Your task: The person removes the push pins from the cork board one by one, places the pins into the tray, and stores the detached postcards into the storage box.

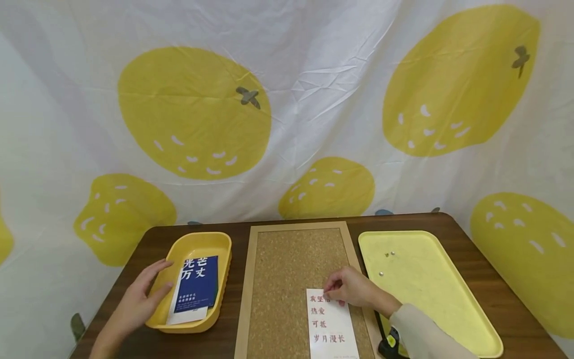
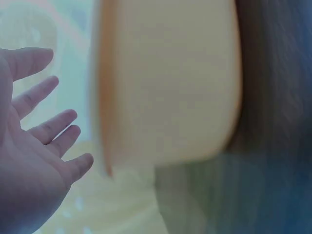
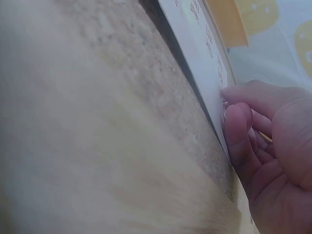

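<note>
Over the left rim of a yellow plastic basket (image 1: pixel 163 321) hovers my left hand (image 1: pixel 139 298), fingers spread and holding nothing. Inside the basket lie a blue card (image 1: pixel 197 286) with white characters and a white card (image 1: pixel 188 315) beneath it. My right hand (image 1: pixel 352 286) is at the top edge of a white card (image 1: pixel 329 336) with red characters, which lies on a framed cork board (image 1: pixel 278 309). In the right wrist view, thumb and forefinger pinch a tiny shiny thumbtack (image 3: pixel 224 102) against the card's face; most of it is hidden by the fingers.
A pale yellow tray (image 1: pixel 430 294) stands right of the board, with several small tacks (image 1: pixel 381 273) on it. All of it rests on a dark wooden table (image 1: pixel 237 259). Behind hangs a white cloth (image 1: pixel 296 124) printed with lemons.
</note>
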### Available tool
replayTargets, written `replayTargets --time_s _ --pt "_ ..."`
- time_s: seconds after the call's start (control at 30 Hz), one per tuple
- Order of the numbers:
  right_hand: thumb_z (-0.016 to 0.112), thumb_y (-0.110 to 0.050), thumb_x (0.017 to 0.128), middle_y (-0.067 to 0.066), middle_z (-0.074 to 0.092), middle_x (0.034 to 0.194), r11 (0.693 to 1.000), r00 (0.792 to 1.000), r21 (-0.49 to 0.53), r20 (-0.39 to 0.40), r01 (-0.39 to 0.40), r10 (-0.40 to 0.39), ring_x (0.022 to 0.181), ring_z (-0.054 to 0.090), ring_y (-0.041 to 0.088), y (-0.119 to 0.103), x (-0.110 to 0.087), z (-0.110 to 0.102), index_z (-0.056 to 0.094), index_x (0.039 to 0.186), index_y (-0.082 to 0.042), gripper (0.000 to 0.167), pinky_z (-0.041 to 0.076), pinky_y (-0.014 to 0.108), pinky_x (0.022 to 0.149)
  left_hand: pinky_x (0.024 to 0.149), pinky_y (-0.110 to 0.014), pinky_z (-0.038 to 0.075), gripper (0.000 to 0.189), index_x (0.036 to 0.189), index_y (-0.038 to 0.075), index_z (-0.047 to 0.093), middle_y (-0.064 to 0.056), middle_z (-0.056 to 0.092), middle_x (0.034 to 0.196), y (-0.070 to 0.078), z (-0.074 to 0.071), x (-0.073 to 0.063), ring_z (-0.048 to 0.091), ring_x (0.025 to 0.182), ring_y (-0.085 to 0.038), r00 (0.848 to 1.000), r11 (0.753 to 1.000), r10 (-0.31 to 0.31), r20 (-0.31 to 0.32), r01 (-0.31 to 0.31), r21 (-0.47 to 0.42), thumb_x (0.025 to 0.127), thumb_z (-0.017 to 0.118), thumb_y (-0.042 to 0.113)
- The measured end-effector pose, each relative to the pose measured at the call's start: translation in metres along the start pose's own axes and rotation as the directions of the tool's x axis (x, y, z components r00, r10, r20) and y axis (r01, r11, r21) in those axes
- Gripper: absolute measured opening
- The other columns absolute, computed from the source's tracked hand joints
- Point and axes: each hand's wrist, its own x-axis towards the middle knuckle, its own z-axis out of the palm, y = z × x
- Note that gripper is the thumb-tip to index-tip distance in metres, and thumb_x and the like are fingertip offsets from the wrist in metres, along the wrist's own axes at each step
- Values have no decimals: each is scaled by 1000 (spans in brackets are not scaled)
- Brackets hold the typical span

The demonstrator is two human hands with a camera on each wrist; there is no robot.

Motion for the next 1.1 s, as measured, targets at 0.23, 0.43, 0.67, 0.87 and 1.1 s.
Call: replayTargets --time_s 0.23,0.43,0.67,0.87,1.1 --pt "75 -8 87 -5 65 69 1000 1000 12 4 -13 13 51 55 7 0 0 0 74 83 -7 4 46 20 46 101 -74 30 43 134 14 58 -21 44 147 35 7 5 36 136 -49 994 998 56 95 -54 -24 94 69 17" --pt "75 -9 88 -4 64 69 999 999 22 23 -31 30 53 56 8 -1 0 -1 73 85 -4 6 47 21 47 103 -70 33 42 134 17 59 -15 43 149 66 21 6 37 138 -42 975 983 185 126 -183 -26 93 69 15" --pt "75 -8 88 -3 64 69 998 999 42 41 -37 35 54 56 9 -2 0 -2 73 86 -3 6 48 22 48 105 -56 37 42 134 28 58 -4 42 153 89 38 4 35 142 -31 949 964 264 174 -263 -31 94 69 22" --pt "74 -8 88 -3 64 69 999 999 31 32 -43 42 53 56 9 -1 0 -2 73 84 -6 4 47 21 48 107 -59 37 46 136 33 56 0 42 153 106 52 1 34 144 -30 919 950 310 244 -306 -55 94 70 22" --pt "74 -8 88 -4 64 68 999 998 19 27 -48 48 54 55 8 -1 0 -2 73 84 -7 4 47 21 48 106 -58 40 47 140 36 52 2 41 153 123 69 -3 36 144 -27 856 929 367 364 -356 -102 96 66 25"
